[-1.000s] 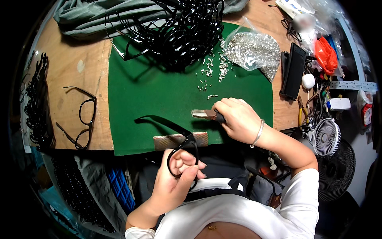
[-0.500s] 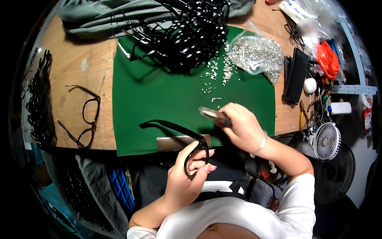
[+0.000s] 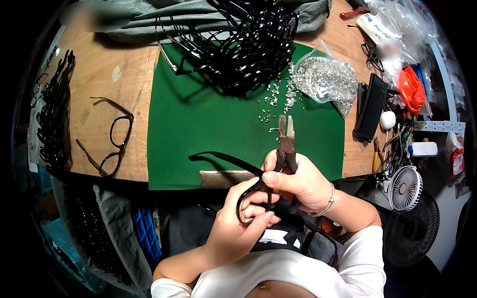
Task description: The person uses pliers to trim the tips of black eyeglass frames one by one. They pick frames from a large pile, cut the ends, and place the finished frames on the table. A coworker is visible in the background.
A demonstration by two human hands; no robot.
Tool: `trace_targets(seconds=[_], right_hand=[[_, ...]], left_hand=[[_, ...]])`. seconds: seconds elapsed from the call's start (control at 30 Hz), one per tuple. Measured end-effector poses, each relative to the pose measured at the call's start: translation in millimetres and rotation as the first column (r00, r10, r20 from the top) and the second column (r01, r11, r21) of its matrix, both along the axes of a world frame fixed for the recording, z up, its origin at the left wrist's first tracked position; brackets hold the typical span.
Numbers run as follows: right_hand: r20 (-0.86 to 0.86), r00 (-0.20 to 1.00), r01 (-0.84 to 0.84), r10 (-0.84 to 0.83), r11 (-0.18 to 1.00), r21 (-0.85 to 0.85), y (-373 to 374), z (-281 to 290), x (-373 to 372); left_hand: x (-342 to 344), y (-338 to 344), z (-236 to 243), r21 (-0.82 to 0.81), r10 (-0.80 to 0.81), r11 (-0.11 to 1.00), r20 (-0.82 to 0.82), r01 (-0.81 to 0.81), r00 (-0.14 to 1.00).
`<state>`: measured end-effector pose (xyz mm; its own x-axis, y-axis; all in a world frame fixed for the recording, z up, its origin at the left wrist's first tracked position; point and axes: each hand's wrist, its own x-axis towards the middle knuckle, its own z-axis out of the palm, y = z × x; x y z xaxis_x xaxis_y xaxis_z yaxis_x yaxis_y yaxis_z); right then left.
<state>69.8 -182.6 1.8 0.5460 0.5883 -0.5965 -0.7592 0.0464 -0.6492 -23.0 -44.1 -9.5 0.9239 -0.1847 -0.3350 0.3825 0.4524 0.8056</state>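
A black glasses frame [image 3: 232, 162] is gripped in my left hand [image 3: 237, 213], its fingers closed round the rim and one temple stretching out over the green mat [image 3: 189, 129]. My right hand [image 3: 303, 185] wraps round the dark handles of a pair of pliers [image 3: 286, 141], whose metal jaws point away from me. The right thumb touches the glasses frame near its hinge corner. Beyond the plier jaws, small shiny metal pieces [image 3: 271, 99] lie scattered on the mat, beside a clear plastic bag [image 3: 325, 79] full of them.
A large heap of black glasses frames [image 3: 243, 54] covers the mat's far side. Another glasses frame [image 3: 119, 136] lies on the wooden table at left, near a stack of black frames [image 3: 53, 114]. At right are a black case [image 3: 372, 107], yellow-handled pliers [image 3: 376, 156] and a white fan [image 3: 405, 187].
My right hand has come in beside the left and turned the pliers so their jaws point away. Its thumb now meets the glasses frame. The whole view has shifted slightly.
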Motion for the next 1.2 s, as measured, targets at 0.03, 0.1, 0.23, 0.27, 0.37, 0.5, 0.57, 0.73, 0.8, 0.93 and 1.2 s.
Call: trace_targets(seconds=[0.03, 0.1, 0.23, 0.27, 0.37, 0.5, 0.57, 0.73, 0.8, 0.93, 1.2], right_hand=[[-0.016, 1.0, -0.015, 0.016, 1.0, 0.02, -0.8, 2.4, 0.3], [-0.047, 0.998, -0.042, 0.045, 0.997, 0.063, -2.1, 8.0, 0.7], [0.161, 0.978, -0.135, 0.13, 0.991, 0.017, -10.9, 16.4, 0.6], [0.293, 0.915, -0.25, 0.277, 0.96, -0.126, -19.2, 16.1, 2.1], [0.368, 0.661, -0.529, 0.654, 0.754, -0.389, -33.4, 25.3, 7.5], [0.309, 0.511, -0.668, 0.802, 0.596, -0.445, -24.7, 37.8, 12.4], [0.432, 0.497, -0.603, 0.753, 0.657, -0.452, -27.1, 33.2, 9.3], [0.428, 0.385, -0.579, 0.818, 0.575, -0.578, -22.0, 34.9, 12.7], [0.442, 0.356, -0.52, 0.823, 0.568, -0.639, -19.5, 33.3, 9.7], [0.401, 0.339, -0.443, 0.851, 0.52, -0.73, -20.6, 34.4, 4.1], [0.418, 0.416, -0.492, 0.808, 0.587, -0.643, -34.3, 14.2, 33.1]], left_hand=[[0.8, 2.2, 6.6, -0.031, -0.006, 0.999, -0.019, 0.006, 1.0], [-1.1, 4.9, 11.5, -0.154, 0.0, 0.988, -0.038, -0.005, 0.999], [-3.7, 18.8, 20.7, -0.181, -0.069, 0.982, -0.064, 0.057, 0.996], [-5.6, 24.6, 20.9, -0.195, -0.097, 0.977, -0.07, 0.081, 0.993], [-7.1, 34.4, 23.2, -0.185, -0.159, 0.973, -0.096, 0.14, 0.983], [-10.0, 32.9, 21.2, -0.213, -0.165, 0.967, -0.115, 0.138, 0.98], [-10.2, 31.6, 20.3, -0.234, -0.163, 0.962, -0.089, 0.138, 0.983], [-10.0, 28.2, 20.4, -0.207, -0.196, 0.964, -0.142, 0.164, 0.97], [-11.5, 26.7, 19.9, -0.212, -0.185, 0.965, -0.124, 0.157, 0.975], [-8.5, 24.0, 22.6, -0.187, -0.192, 0.969, -0.165, 0.16, 0.968], [-0.5, 29.9, 25.7, -0.181, -0.186, 0.971, -0.156, 0.157, 0.97]])
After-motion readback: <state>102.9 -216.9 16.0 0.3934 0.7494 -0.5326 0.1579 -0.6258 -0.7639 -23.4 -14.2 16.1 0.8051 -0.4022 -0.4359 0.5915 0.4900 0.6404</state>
